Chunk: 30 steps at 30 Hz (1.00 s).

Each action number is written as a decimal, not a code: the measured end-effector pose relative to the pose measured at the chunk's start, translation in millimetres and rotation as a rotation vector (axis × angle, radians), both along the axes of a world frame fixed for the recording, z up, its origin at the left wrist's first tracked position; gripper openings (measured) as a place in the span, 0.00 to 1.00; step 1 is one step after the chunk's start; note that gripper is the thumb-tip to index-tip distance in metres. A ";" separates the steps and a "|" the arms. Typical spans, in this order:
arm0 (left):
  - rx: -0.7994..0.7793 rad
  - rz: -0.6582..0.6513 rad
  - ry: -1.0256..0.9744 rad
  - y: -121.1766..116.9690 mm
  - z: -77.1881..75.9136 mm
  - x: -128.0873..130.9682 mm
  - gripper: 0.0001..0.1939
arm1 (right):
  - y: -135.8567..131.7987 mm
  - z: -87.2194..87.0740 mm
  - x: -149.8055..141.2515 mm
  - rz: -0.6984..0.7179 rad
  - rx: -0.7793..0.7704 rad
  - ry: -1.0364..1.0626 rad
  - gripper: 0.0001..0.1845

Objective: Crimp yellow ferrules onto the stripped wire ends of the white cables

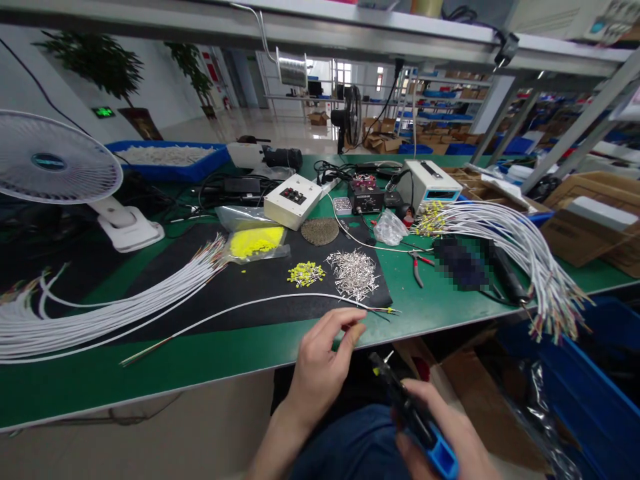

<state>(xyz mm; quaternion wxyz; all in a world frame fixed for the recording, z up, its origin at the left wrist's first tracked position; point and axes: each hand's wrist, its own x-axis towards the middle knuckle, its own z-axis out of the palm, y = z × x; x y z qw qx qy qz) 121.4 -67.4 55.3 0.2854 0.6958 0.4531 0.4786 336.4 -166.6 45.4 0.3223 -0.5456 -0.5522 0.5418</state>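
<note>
My right hand [440, 427] is wrapped round a crimping tool [413, 410] with a black body and a blue handle end. A yellow-collared terminal with a metal pin [389, 357] sticks out of its jaws. My left hand [323, 367] is at the table's front edge, thumb and fingers curled together; whatever lies between the tips is hidden. Just beyond those fingertips runs a single white cable [260, 303], its right end showing thin wires with yellow terminals [391, 311]. Behind it lie a pile of bare metal pins [353, 273] and a smaller pile of yellow-collared terminals [306, 273].
White cable bundles lie left [125, 317] and right [510, 230]. A bag of yellow parts [257, 241], a white switch box [293, 200], red-handled pliers [417, 270] and a white fan [125, 227] stand about the green table [210, 367]. Blue bins [590, 393] are below right.
</note>
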 end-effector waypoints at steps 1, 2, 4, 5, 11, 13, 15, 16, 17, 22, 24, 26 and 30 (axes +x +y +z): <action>0.101 -0.001 0.166 10.5 -5.7 -0.2 0.11 | 1.6 -3.7 5.6 -0.049 0.113 -0.127 0.30; 0.164 -0.022 0.283 21.3 -11.5 0.7 0.12 | 3.2 -8.4 11.2 -0.077 0.228 -0.243 0.34; 0.214 -0.072 0.428 42.0 -22.3 5.8 0.12 | 6.4 -18.6 21.0 -0.066 0.407 -0.378 0.40; 0.219 -0.092 0.474 51.1 -26.8 9.6 0.12 | 8.0 -22.9 24.7 -0.057 0.471 -0.413 0.39; 0.277 -0.165 0.738 73.6 -25.8 29.7 0.07 | 17.8 -24.1 27.8 -0.031 0.628 -0.401 0.16; 0.288 -0.175 0.781 68.8 -16.1 30.7 0.06 | 19.4 -19.7 24.3 -0.079 0.599 -0.332 0.07; 0.292 -0.163 0.799 59.3 -5.6 29.5 0.06 | 20.1 -16.2 21.9 -0.190 0.521 -0.252 0.05; 0.291 -0.149 0.801 53.1 -0.6 28.6 0.06 | 20.5 -14.9 21.7 -0.253 0.460 -0.211 0.07; 0.289 -0.131 0.804 46.0 4.0 27.7 0.06 | 21.0 -13.5 22.2 -0.314 0.393 -0.169 0.09; 0.204 -0.075 0.514 4.8 22.2 29.2 0.05 | 31.5 1.7 23.4 -0.500 0.221 0.008 0.16; 0.078 -0.081 0.279 -10.4 26.2 33.3 0.04 | 39.1 11.0 17.9 -0.538 0.225 0.062 0.15; -0.094 -0.089 0.086 -22.9 27.4 37.8 0.04 | 46.6 17.9 9.4 -0.547 0.226 0.118 0.13; -0.366 -0.137 -0.174 -37.9 21.3 43.0 0.07 | 55.1 19.8 -6.3 -0.489 0.239 0.193 0.12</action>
